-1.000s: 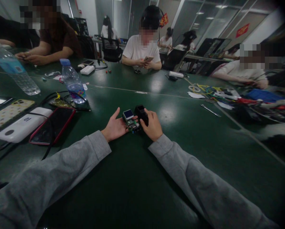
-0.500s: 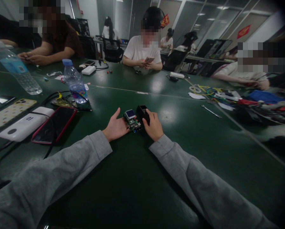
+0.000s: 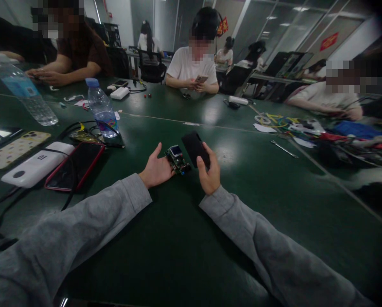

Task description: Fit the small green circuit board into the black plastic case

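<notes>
The light is dim and cool, with small bright ceiling lights [image 3: 301, 8] at the upper right. They leave soft pale glare on the dark green bench [image 3: 165, 238], in a hazy patch right of the hands [image 3: 184, 170] and another before the seated person in white [image 3: 192, 66]. The lower middle of the bench sinks almost to black, and soft shadow lies beneath the grey sleeves [image 3: 264, 238]. A glossy tablet [image 3: 0, 138] throws back a hard white reflection at the left. Wide-angle stretch leans the water bottle [image 3: 27, 91] and smears the cluttered right side; the upper right corner falls black. Fine detail is soft, and faces are pixelated.
</notes>
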The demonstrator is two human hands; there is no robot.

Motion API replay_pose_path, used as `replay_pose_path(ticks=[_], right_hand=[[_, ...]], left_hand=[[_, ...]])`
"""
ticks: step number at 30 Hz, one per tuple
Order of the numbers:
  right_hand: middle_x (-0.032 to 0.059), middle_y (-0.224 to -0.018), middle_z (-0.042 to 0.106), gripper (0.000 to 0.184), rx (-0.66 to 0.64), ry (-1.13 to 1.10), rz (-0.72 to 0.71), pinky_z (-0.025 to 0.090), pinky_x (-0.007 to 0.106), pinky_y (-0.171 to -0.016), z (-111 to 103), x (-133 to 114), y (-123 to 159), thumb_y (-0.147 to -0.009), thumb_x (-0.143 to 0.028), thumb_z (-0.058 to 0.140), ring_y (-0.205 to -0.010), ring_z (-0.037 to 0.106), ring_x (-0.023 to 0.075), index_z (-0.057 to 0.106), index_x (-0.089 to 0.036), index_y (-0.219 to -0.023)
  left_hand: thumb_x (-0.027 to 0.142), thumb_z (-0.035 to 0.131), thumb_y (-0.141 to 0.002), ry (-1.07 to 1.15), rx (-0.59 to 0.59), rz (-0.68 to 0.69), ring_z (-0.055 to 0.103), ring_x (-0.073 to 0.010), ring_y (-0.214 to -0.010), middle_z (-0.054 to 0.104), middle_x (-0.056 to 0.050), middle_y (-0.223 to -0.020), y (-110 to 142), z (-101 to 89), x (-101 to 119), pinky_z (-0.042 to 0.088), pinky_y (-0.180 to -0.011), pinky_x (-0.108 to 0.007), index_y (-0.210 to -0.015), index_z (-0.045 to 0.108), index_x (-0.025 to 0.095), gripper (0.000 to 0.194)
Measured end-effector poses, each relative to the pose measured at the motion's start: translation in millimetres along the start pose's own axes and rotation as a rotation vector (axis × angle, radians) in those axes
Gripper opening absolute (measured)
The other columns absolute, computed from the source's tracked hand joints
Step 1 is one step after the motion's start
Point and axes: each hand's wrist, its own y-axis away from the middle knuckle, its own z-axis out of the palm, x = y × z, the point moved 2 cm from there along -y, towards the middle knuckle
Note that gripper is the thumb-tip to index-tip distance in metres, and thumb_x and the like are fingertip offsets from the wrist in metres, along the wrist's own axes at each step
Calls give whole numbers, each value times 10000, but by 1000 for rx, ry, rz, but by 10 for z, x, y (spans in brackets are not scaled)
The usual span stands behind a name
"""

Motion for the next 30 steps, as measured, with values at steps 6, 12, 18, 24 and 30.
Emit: replay_pose_path(ticks=[6, 12, 18, 24, 30], right_hand=[[119, -1292, 558, 475, -109, 2, -43, 449, 523, -1047, 63, -145, 69, -958, -404, 467, -1203, 545, 259, 440, -230, -1399], [118, -1274, 535, 479, -206, 57, -72, 466, 512, -1036, 98, -152, 76, -954, -424, 458, -1195, 533, 262, 418, -260, -1402], [133, -1279, 531, 562, -468, 70, -90, 475, 508, -1026, 196, -134, 104, -937, -446, 489, -1179, 554, 288, 354, -250, -1446], [160, -1318, 512, 635, -471, 65, -130, 447, 513, -1053, 213, -115, 118, -913, -467, 543, -1230, 520, 301, 327, -216, -1454], [138, -1249, 552, 512, -319, -46, -52, 481, 486, -999, 133, -149, 91, -944, -474, 481, -1177, 558, 270, 389, -218, -1378]], left_hand=[[652, 295, -924, -4, -10, -25, 633, -266, -1087, 669, -165, -1171, 6, 2, -7, 421, -1002, -416, -1329, 515, 114, 709], [663, 302, -919, -28, 26, -16, 644, -250, -1036, 679, -155, -1130, -3, 17, -19, 448, -961, -390, -1299, 535, 116, 706], [663, 290, -922, -51, 90, 0, 663, -265, -941, 697, -167, -1033, -9, -58, 15, 511, -800, -380, -1251, 569, 105, 704], [634, 375, -921, -74, 114, 8, 675, -250, -846, 713, -150, -936, -26, -133, 40, 516, -715, -354, -1192, 608, 105, 638], [595, 465, -910, -146, 188, 29, 683, -228, -850, 730, -141, -947, -14, -61, 4, 512, -723, -322, -1096, 663, 112, 554]])
